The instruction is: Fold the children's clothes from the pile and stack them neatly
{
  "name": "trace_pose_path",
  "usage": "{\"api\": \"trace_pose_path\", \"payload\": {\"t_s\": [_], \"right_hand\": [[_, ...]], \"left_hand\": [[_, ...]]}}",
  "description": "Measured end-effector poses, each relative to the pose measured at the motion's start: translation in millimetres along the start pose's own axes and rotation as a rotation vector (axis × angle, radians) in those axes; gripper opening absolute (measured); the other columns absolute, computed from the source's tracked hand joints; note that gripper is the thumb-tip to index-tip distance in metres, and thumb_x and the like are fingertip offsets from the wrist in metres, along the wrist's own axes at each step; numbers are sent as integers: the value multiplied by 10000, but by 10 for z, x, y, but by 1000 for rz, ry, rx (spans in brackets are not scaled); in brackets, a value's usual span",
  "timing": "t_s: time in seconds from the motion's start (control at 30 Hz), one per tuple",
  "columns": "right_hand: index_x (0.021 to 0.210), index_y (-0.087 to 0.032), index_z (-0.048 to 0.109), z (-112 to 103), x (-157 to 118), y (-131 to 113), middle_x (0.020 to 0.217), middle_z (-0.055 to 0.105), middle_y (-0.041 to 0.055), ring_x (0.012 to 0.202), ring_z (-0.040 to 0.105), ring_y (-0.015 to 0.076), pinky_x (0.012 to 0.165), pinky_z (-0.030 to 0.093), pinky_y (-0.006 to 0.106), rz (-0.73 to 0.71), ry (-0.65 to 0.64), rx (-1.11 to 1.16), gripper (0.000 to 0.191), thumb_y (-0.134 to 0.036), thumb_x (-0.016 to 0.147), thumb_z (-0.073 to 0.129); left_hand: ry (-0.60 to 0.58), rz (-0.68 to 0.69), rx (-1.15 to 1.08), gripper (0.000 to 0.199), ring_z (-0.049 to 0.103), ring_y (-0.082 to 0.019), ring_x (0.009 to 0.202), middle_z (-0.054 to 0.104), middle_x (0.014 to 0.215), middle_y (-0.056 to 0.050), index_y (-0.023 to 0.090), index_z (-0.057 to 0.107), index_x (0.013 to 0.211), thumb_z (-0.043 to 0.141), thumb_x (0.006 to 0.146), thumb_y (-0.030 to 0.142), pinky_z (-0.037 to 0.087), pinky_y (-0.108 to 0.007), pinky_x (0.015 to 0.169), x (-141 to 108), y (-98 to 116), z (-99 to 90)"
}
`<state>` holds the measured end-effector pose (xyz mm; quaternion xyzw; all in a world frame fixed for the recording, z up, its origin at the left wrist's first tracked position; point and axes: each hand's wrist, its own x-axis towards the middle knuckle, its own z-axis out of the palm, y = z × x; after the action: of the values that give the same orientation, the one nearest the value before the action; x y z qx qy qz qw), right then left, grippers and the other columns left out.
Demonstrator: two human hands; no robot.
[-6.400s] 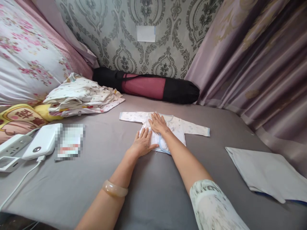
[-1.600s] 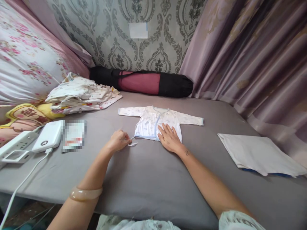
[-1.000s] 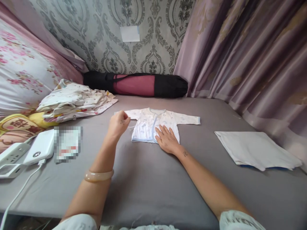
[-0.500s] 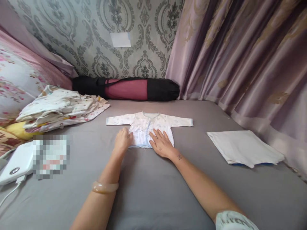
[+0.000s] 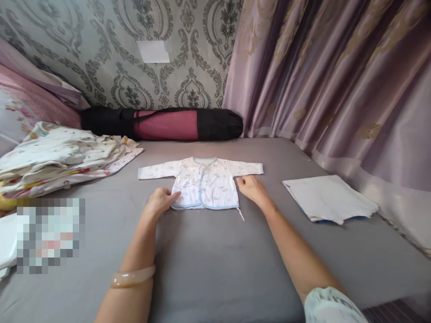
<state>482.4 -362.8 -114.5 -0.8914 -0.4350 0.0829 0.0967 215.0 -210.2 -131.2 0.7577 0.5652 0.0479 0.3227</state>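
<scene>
A small white baby shirt (image 5: 215, 184) with pale blue trim and a faint print lies front up on the bed, both sleeves stretched out sideways. My left hand (image 5: 160, 199) is at its lower left side, thumb over the edge and the other fingers curled, pinching the cloth. At the right side, just below the sleeve, my right hand (image 5: 252, 189) is closed with its fingertips at the shirt's edge. What lies between those fingertips is largely hidden. A thin white tie hangs from the lower right corner.
A grey sheet (image 5: 208, 269) covers the bed. Printed clothes (image 5: 67, 152) are piled at the left, near a blurred-out item (image 5: 54, 233). A folded white cloth (image 5: 330, 197) lies right. Along the wall rests a black and maroon roll bag (image 5: 164, 124); curtains (image 5: 303, 67) hang at right.
My right hand has left the shirt's front, where it lay flat with fingers spread, and is now closed at the right edge. My left hand stays by the left edge. The view has shifted slightly.
</scene>
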Motion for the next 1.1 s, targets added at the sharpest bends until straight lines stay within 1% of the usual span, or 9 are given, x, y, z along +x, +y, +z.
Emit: {"api": "trace_pose_path", "payload": {"t_s": [0.1,0.23,0.37,0.43,0.5,0.57,0.7,0.9,1.1], "right_hand": [[693,-177,686,5,9,92,773,706,114,754,652,212,549,338,257,17,-182,-18,454,-479,915,429],[565,-194,603,86,-21,53,591,620,55,588,590,171,508,324,251,-31,-296,47,432,-507,852,522],[497,-196,494,80,-34,30,449,487,-13,396,442,94,426,311,221,25,-465,227,454,-452,870,524],[490,-194,465,50,-39,48,422,451,-33,348,375,68,384,278,209,49,-536,288,463,-433,882,521],[499,-194,456,23,-44,75,410,440,-46,325,336,54,358,247,202,43,-594,328,448,-425,871,548],[518,-196,454,9,-50,101,405,441,-57,315,319,47,345,230,197,38,-628,365,418,-423,837,598],[529,-202,443,11,-54,136,399,437,-70,309,301,41,333,210,192,36,-647,400,380,-407,764,660],[500,-200,439,7,-50,161,387,428,-72,308,294,35,326,206,190,8,-677,376,348,-363,728,647],[473,-199,445,-13,-57,150,372,416,-70,301,281,35,321,201,196,-10,-690,352,341,-338,719,636]], "left_hand": [[-81,-12,-115,389,494,-146,461,489,434,22,196,537,607,607,678,572,348,-241,491,-3,-45,-14],[-182,-37,-191,415,408,-105,409,480,418,33,199,510,562,665,603,582,299,-226,447,7,-106,-42],[-262,-26,-248,403,396,-94,409,495,421,29,191,542,555,708,550,558,270,-218,439,-8,-111,-87],[-289,-30,-249,407,386,-87,409,489,421,27,183,556,542,713,537,558,266,-217,441,-23,-98,-103],[-304,-34,-253,417,371,-82,409,474,419,31,180,552,528,718,520,563,259,-217,441,-38,-88,-113],[-319,-35,-272,427,363,-78,411,497,445,28,182,542,534,726,498,566,253,-220,440,-49,-87,-119],[-350,-41,-288,445,373,-77,428,565,524,11,186,520,576,733,481,565,263,-222,446,-54,-102,-129],[-396,-34,-203,425,351,-77,434,519,499,31,194,487,599,708,505,544,254,-219,445,-63,-109,-155],[-414,-39,-147,346,349,-72,436,510,499,34,193,467,573,677,564,469,262,-213,441,-79,-98,-176]]}}
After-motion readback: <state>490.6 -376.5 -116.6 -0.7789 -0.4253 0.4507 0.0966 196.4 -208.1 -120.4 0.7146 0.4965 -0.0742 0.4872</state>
